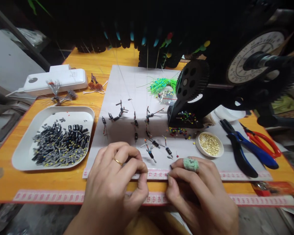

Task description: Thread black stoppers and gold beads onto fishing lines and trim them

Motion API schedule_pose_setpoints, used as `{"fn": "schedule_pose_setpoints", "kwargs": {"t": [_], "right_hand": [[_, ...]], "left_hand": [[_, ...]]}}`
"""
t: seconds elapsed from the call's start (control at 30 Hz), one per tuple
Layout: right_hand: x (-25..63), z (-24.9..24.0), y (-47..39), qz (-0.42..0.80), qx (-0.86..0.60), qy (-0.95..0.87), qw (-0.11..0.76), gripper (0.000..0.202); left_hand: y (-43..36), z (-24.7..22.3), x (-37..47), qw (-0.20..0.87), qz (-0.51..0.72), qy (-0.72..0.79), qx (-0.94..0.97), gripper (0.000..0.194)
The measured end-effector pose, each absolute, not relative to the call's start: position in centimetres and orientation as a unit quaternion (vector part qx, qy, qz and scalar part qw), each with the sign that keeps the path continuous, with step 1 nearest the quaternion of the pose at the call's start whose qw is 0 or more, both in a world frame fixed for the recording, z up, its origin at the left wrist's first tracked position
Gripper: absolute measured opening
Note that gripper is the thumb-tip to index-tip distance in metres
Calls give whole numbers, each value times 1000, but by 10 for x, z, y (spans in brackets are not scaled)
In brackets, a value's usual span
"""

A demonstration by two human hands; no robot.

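My left hand (120,182), with a gold ring, is closed in a pinch over the pink measuring tape (158,175) at the white board's front edge. Whatever lies between its fingertips is too small to name. To its right, my right hand (198,189) also pinches, with a green wrap (191,164) round one finger; a tiny dark tip shows at its fingertips. The hands are apart. Just beyond them, small black cylindrical pieces (150,154) with wires lie or hang over the white board (117,85), and thin threads run up from some of them.
A white tray (17,156) of black and grey pieces sits left. At right are a dish of gold beads (210,145), blue pliers (250,147) and red-handled scissors (264,140). A black geared machine (193,81) rises behind. A white power strip (56,80) lies back left.
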State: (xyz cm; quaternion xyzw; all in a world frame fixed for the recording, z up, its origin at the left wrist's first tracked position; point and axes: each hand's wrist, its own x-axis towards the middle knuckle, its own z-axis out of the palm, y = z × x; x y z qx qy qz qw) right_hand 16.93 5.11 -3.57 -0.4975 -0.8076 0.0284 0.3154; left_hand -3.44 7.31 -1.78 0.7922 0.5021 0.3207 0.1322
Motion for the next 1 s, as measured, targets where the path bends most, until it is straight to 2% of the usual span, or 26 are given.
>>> {"fn": "schedule_pose_setpoints", "kwargs": {"t": [1.0], "right_hand": [[164, -32, 42, 40, -587, -738, 330, 12]], "left_hand": [[73, -23, -38, 116, 300, 487, 812, 18]]}}
